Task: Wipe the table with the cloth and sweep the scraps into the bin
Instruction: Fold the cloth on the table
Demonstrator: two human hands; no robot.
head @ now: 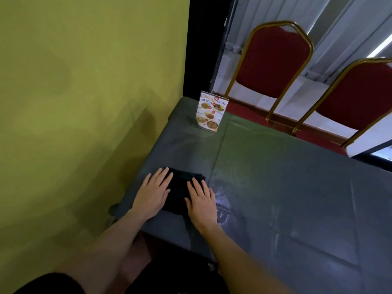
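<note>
We are pressing both hands flat on the cloth (pixel 180 192), fingers straight and spread, gripping nothing. Our left hand (pixel 153 193) is lying on the cloth's left side, its fingertips reaching past the far edge onto the worktop (pixel 275 187); our right hand (pixel 201 202) is covering the cloth's right side, its outer fingers just touching the bare surface. The cloth is dark, lying flat near the worktop's near left corner, close to the wall (pixel 84 102). Just to the right of our right hand we are seeing a wet sheen (pixel 222 200) glinting on the dark grey-green surface, with fainter streaks spreading further right. At the far left corner a menu stand (pixel 212 112) is standing upright, well apart from the cloth. Beyond the worktop's far edge two red chairs with gold frames are standing, one (pixel 273 62) behind the stand and the other (pixel 360 98) further right. The wall beside us is yellow-green.
</note>
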